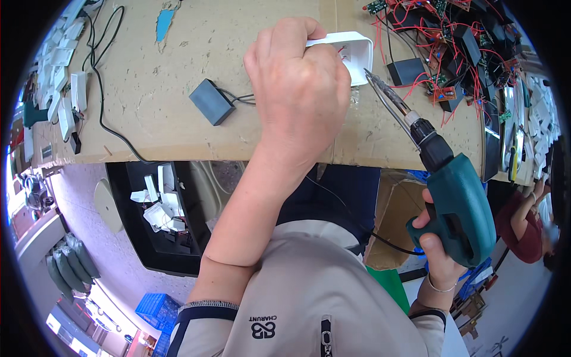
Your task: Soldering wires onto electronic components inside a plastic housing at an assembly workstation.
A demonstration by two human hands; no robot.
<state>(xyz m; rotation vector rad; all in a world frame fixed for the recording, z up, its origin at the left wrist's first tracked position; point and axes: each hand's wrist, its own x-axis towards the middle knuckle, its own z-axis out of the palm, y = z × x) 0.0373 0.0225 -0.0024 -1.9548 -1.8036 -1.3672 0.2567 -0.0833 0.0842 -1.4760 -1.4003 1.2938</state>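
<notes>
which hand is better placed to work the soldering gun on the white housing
Right, most likely: the right hand holds the green soldering gun, its tip close to the open end of the white housing. The left hand holds that housing, so it seems better placed to steady it.

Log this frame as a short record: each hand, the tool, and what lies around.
Left hand: grips a white housing, thin red wires inside
Right hand: holds a green soldering gun
Tool tip: at the housing's open end; contact unclear
Table, left: white plastic parts
Table, middle: black box with dark leads
Table, right: heap of red-wired boards and black boxes
Below table: black bin holding white pieces
</notes>
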